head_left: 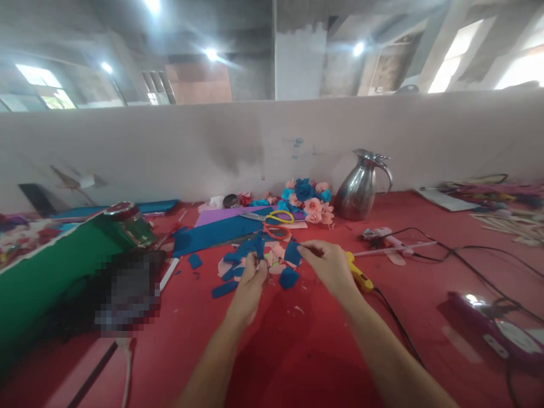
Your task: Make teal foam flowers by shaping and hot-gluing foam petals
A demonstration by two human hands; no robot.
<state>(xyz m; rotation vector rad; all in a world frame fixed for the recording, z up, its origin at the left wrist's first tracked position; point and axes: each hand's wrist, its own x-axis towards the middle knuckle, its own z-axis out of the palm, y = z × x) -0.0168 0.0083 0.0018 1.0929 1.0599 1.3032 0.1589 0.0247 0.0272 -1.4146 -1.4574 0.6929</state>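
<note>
The left hand (pixel 254 277) has its thumb and fingers pinched together on a blue strip (pixel 259 247), which stands up from the fingertips. The right hand (pixel 325 260), just to its right and a little apart, grips the edge of a blue square (pixel 292 253) between thumb and forefinger; its other fingers are curled in, and whether they touch anything I cannot tell. The square reaches from the right fingertips towards the left hand. Under and just beyond both hands lies a loose pile of blue and peach scraps (pixel 229 258), with a crumpled blue piece (pixel 289 277) nearer the body, between the two wrists. Beyond the left hand a blue sheet (pixel 212 235) lies flat, and scissors (pixel 278 216) with a yellow handle rest across its far right end; an orange handle (pixel 266 228) shows just nearer the hands. Beyond the right hand are a bunch of blue and peach flowers (pixel 313 205) and, farther right, a steel jug (pixel 357 192). A yellow glue gun (pixel 361 276) lies just right of the right wrist, partly hidden by it. Well left of the left hand, a jar (pixel 132 224) leans beside a green panel (pixel 63 277).
</note>
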